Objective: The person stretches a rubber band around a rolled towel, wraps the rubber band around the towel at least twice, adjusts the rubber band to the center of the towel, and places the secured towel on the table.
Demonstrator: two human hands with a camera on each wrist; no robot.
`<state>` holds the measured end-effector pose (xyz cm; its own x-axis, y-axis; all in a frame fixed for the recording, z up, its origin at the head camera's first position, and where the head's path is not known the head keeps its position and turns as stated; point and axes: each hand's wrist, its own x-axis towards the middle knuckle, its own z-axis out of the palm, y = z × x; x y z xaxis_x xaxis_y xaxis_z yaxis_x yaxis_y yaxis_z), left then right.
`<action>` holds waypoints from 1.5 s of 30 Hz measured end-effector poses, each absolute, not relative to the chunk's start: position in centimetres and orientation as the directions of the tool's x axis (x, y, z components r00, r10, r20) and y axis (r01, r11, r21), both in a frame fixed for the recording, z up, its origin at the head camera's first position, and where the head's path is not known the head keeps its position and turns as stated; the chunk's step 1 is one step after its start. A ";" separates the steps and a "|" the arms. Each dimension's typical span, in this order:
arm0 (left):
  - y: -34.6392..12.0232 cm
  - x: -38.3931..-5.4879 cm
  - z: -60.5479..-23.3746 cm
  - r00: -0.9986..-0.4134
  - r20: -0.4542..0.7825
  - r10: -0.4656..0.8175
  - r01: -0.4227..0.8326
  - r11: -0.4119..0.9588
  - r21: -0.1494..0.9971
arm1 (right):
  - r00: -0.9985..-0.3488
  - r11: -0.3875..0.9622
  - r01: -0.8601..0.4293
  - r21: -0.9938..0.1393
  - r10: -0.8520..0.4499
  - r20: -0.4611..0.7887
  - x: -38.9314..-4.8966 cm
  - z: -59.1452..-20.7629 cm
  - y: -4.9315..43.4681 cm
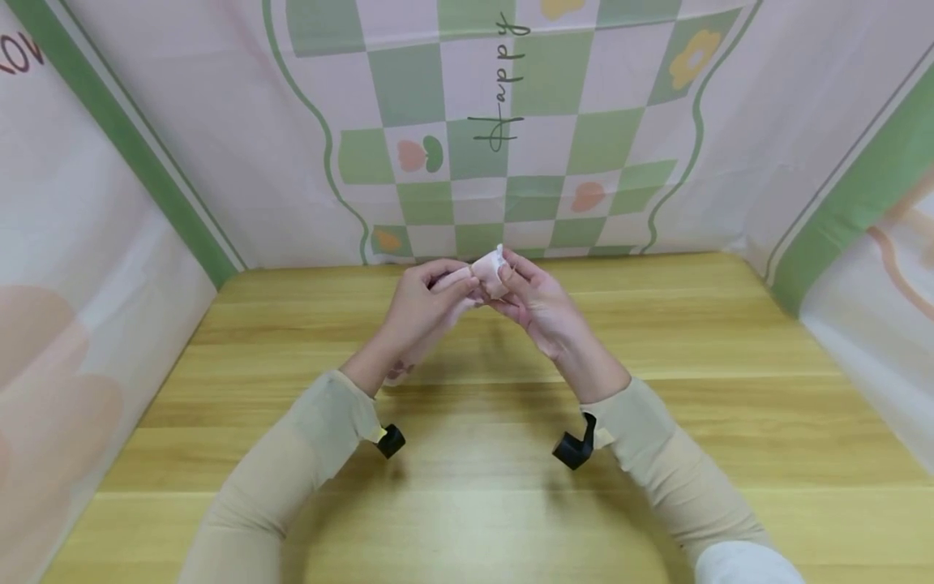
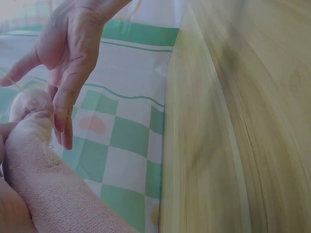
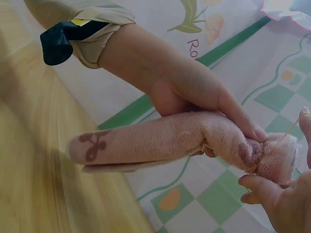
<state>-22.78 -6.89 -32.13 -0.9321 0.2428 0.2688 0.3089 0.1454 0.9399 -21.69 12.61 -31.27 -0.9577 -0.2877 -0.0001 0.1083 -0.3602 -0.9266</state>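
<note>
A pink rolled towel [image 3: 141, 141] with a dark bow-like print near one end is held up above the table. My left hand [image 1: 419, 304] grips it, thumb on the near side and fingers behind. Close to its other end the towel is cinched into a gathered neck, with a short bunched tip beyond. A thin rubber band [image 3: 290, 131] runs from this neck, stretched over the thumb and fingers of my right hand [image 1: 547, 312]. Those fingers are straight and spread around the tip, as the left wrist view shows. Loose threads hang near the neck.
The wood-grain table [image 1: 481, 503] spreads below both arms. A printed cloth [image 1: 540, 146] with green checks rises behind it, and cloth panels stand at both sides. Each sleeve cuff carries a small black wrist camera [image 1: 574, 450].
</note>
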 end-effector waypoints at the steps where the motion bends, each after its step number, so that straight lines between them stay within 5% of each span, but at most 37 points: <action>1: -7.0 -22.7 -32.1 -0.933 0.255 0.253 0.295 0.134 0.946 | -0.960 -0.355 0.109 -0.928 -0.281 -0.005 -21.8 -31.3 12.6; 8: -7.7 -22.6 -32.1 -0.929 0.172 0.328 0.228 0.139 0.964 | -0.961 -0.315 0.097 -0.944 -0.276 -0.007 -22.1 -31.6 12.7; 20: -8.2 -22.8 -32.0 -0.881 0.238 0.409 0.401 0.379 0.834 | -0.956 -0.235 0.120 -0.964 -0.290 -0.048 -22.3 -32.7 11.9; 45: -7.7 -22.5 -32.6 -0.898 0.274 0.345 0.399 0.370 0.839 | -0.933 -0.255 0.225 -0.940 -0.336 -0.132 -22.7 -32.9 11.4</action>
